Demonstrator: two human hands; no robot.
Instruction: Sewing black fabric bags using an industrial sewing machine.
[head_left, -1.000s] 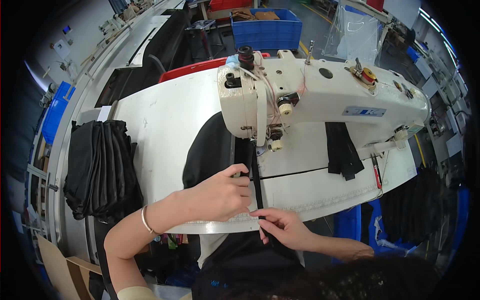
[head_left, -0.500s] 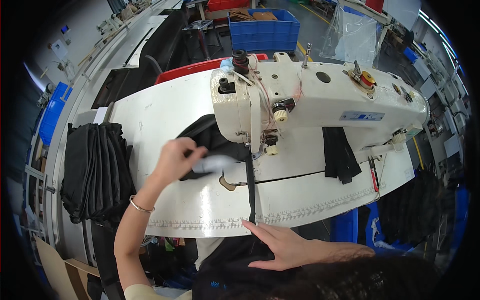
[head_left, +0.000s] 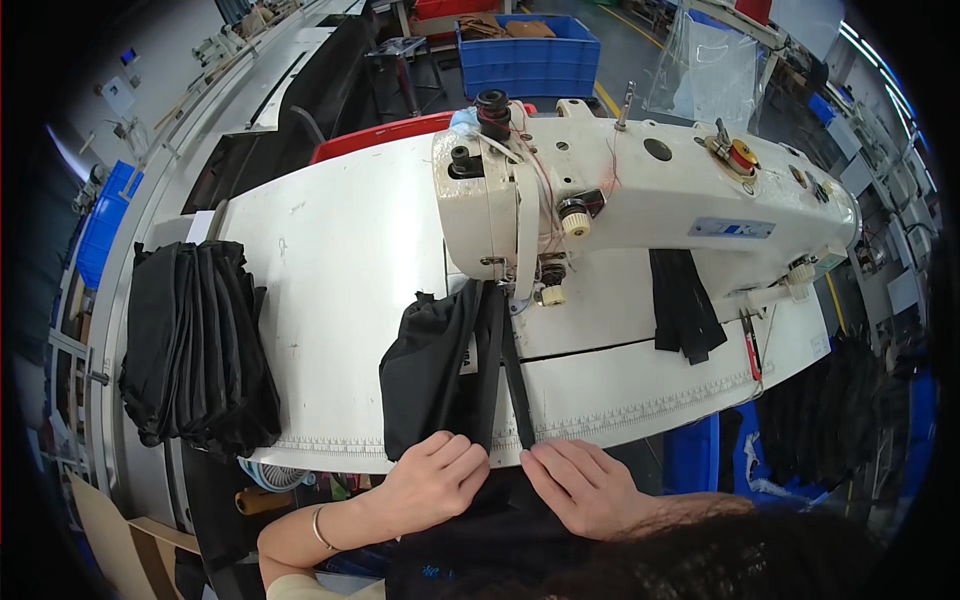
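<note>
Both hands press flat, no pinching grip: left hand [head_left: 432,478] and right hand [head_left: 585,485] pin the black fabric piece [head_left: 440,365] at the white counter [head_left: 330,270] edge (aligning). Next, judged: steady feeding under the cream sewing machine [head_left: 620,200].

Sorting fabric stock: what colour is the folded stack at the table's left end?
Black; the folded fabric stack shows best in the head view.

Matt black cloth [head_left: 440,370]; glossy machine [head_left: 640,200]
</note>
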